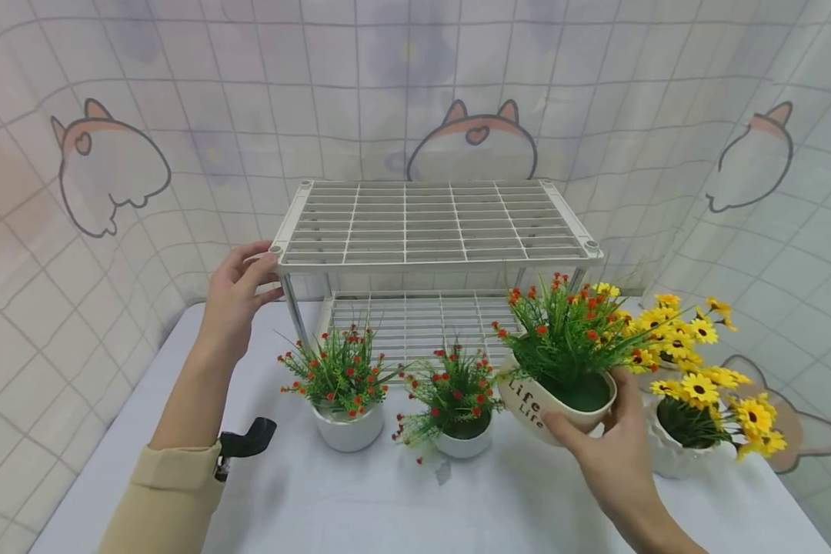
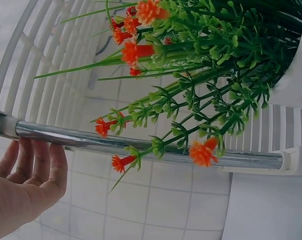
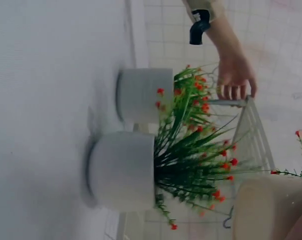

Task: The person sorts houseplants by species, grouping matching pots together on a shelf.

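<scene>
Fingers of the right hand [image 1: 612, 454] curl round the cream pot [image 1: 552, 400] of red-flowered greenery, thumb on its lettered wall and the rest behind the rim, holding it tilted and clear of the white table [image 1: 360, 500], in front of the rack's lower shelf [image 1: 415, 319]. The left hand [image 1: 235, 296] rests with relaxed, nearly straight fingers on the front left corner of the white two-tier rack [image 1: 429, 223], steadying it rather than gripping. The pot looks like glazed ceramic: probably smooth, a little slippery, breakable if knocked against the rack's metal post, and light enough for one hand. The plastic stems are soft and springy, so the wall and rim seem the place to hold, not the foliage. Two smaller red-flowered pots [image 1: 349, 427] stand on the table before the rack, and yellow-flowered pots [image 1: 672, 446] sit at the right. The head view shows the whole layout; the left wrist view alone shows the fingers [image 2: 40, 162] lying just under the chrome rail [image 2: 140, 145]; the right wrist view shows the standing pots side-on, with little of the held one.
</scene>
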`<action>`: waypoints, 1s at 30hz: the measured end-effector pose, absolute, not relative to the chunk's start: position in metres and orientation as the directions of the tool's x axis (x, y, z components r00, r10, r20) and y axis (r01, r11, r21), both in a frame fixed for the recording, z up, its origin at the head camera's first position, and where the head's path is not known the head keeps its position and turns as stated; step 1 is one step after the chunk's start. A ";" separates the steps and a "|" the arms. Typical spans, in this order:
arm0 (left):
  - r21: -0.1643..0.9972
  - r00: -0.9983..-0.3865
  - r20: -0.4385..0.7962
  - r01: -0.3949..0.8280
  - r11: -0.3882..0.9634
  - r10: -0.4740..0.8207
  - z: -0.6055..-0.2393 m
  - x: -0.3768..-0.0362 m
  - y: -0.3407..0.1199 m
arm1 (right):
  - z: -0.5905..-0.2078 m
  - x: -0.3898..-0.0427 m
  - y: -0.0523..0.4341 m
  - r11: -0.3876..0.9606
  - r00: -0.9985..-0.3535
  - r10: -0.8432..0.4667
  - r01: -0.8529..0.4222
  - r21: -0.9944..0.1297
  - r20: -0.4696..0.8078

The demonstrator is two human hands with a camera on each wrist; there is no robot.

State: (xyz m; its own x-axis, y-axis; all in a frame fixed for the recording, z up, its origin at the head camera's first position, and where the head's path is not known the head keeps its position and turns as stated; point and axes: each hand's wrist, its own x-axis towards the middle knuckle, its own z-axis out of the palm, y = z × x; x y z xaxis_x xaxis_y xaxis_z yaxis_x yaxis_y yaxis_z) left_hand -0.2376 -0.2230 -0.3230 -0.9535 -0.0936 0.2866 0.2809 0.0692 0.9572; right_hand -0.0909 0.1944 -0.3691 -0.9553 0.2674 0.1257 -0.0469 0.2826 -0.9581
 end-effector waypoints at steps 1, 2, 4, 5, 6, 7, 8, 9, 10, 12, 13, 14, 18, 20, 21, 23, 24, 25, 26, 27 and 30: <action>0.958 -0.954 0.285 0.279 0.072 -0.094 -0.323 -0.237 -0.223 | -0.367 -0.090 0.195 0.282 -0.955 0.266 -0.055 -0.958 0.133; 0.958 -0.954 0.284 0.278 0.076 -0.094 -0.323 -0.237 -0.223 | -0.365 -0.090 0.195 0.285 -0.954 0.267 -0.060 -0.957 0.139; 0.958 -0.955 0.282 0.276 0.072 -0.096 -0.322 -0.237 -0.223 | -0.361 -0.089 0.196 0.285 -0.950 0.271 -0.076 -0.955 0.156; 0.959 -0.955 0.281 0.275 0.073 -0.097 -0.323 -0.237 -0.223 | -0.360 -0.088 0.196 0.290 -0.947 0.275 -0.083 -0.953 0.166; 0.959 -0.955 0.281 0.274 0.075 -0.098 -0.323 -0.237 -0.223 | -0.358 -0.088 0.196 0.282 -0.943 0.280 -0.096 -0.955 0.178; 0.959 -0.955 0.280 0.274 0.071 -0.098 -0.323 -0.237 -0.223 | -0.356 -0.088 0.196 0.276 -0.939 0.284 -0.112 -0.955 0.192; 0.959 -0.955 0.281 0.275 0.068 -0.098 -0.323 -0.237 -0.223 | -0.355 -0.088 0.196 0.266 -0.935 0.286 -0.135 -0.955 0.211; 0.959 -0.955 0.280 0.275 0.062 -0.099 -0.323 -0.237 -0.223 | -0.353 -0.089 0.196 0.257 -0.930 0.288 -0.156 -0.954 0.229; 0.959 -0.955 0.281 0.275 0.067 -0.099 -0.323 -0.237 -0.223 | -0.352 -0.089 0.197 0.253 -0.925 0.289 -0.173 -0.952 0.245; 0.959 -0.955 0.280 0.275 0.064 -0.099 -0.323 -0.238 -0.223 | -0.350 -0.088 0.197 0.247 -0.920 0.282 -0.206 -0.947 0.273; 0.959 -0.955 0.279 0.274 0.066 -0.099 -0.323 -0.238 -0.223 | -0.350 -0.088 0.197 0.257 -0.919 0.275 -0.212 -0.943 0.282; 0.960 -0.955 0.278 0.272 0.069 -0.099 -0.323 -0.238 -0.223 | -0.349 -0.089 0.198 0.262 -0.920 0.269 -0.216 -0.940 0.287; 0.962 -0.957 0.269 0.262 0.082 -0.103 -0.323 -0.237 -0.223 | -0.348 -0.089 0.197 0.291 -0.929 0.244 -0.204 -0.935 0.279; 0.962 -0.958 0.267 0.259 0.080 -0.103 -0.323 -0.237 -0.223 | -0.347 -0.090 0.197 0.292 -0.932 0.233 -0.206 -0.934 0.278; 0.963 -0.958 0.266 0.259 0.077 -0.102 -0.323 -0.237 -0.223 | -0.346 -0.090 0.197 0.292 -0.932 0.228 -0.210 -0.933 0.281; 0.963 -0.958 0.268 0.262 0.071 -0.099 -0.323 -0.237 -0.224 | -0.344 -0.092 0.196 0.288 -0.933 0.222 -0.216 -0.933 0.285; 0.962 -0.958 0.271 0.265 0.068 -0.097 -0.323 -0.237 -0.224 | -0.343 -0.093 0.195 0.287 -0.932 0.218 -0.221 -0.932 0.289; 0.961 -0.957 0.273 0.267 0.065 -0.096 -0.322 -0.237 -0.224 | -0.341 -0.095 0.194 0.286 -0.932 0.214 -0.225 -0.931 0.291; 0.961 -0.957 0.273 0.269 0.061 -0.095 -0.322 -0.237 -0.224 | -0.340 -0.096 0.193 0.284 -0.933 0.209 -0.228 -0.931 0.292; 0.961 -0.957 0.274 0.269 0.059 -0.095 -0.322 -0.237 -0.224 | -0.338 -0.098 0.192 0.285 -0.934 0.205 -0.228 -0.931 0.292; 0.962 -0.957 0.273 0.268 0.060 -0.095 -0.322 -0.237 -0.223 | -0.336 -0.104 0.190 0.296 -0.936 0.199 -0.224 -0.928 0.289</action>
State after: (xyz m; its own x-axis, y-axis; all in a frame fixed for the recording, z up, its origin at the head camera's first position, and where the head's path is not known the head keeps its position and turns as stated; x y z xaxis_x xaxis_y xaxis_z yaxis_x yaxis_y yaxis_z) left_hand -0.2368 -0.2228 -0.3219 -0.9573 -0.0954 0.2729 0.2681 0.0596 0.9615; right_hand -0.1043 0.1902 -0.3363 -0.9363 0.1988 0.2895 -0.2241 0.2964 -0.9284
